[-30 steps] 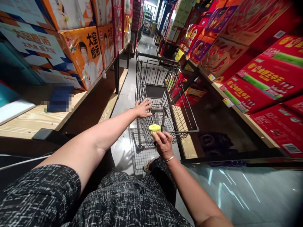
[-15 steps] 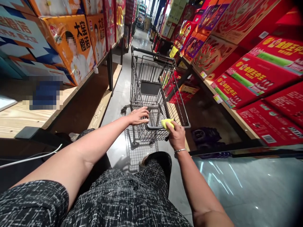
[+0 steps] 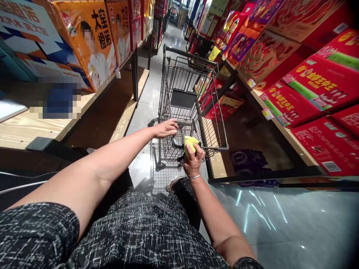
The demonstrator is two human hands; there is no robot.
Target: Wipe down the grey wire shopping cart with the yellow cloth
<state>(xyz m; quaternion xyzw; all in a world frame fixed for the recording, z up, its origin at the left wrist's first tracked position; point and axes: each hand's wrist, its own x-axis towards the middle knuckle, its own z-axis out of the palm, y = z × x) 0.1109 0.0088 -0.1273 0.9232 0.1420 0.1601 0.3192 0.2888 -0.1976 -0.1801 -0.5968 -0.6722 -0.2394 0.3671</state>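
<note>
A dark wire shopping cart point(image 3: 183, 100) stands in front of me, its near rim closest to my body. Over its near left corner lies my left hand point(image 3: 166, 129), fingers stretched out; whether the palm presses on the rim I cannot tell. My right hand point(image 3: 194, 160), with a bracelet at the wrist, grips a folded yellow cloth point(image 3: 190, 142). The cloth is at the middle of the cart's near rim and covers part of it.
Shelves line both sides of the aisle. Orange drink boxes point(image 3: 84, 41) and a blurred blue item point(image 3: 59, 99) are on the left, red boxes point(image 3: 314, 82) on the right. A dark purple package point(image 3: 248, 160) lies low under the right shelf. Shiny floor point(image 3: 280, 224) spreads at right.
My right hand has moved left along the near rim with the yellow cloth. My left hand stays at the cart's left corner. The view has shifted slightly.
</note>
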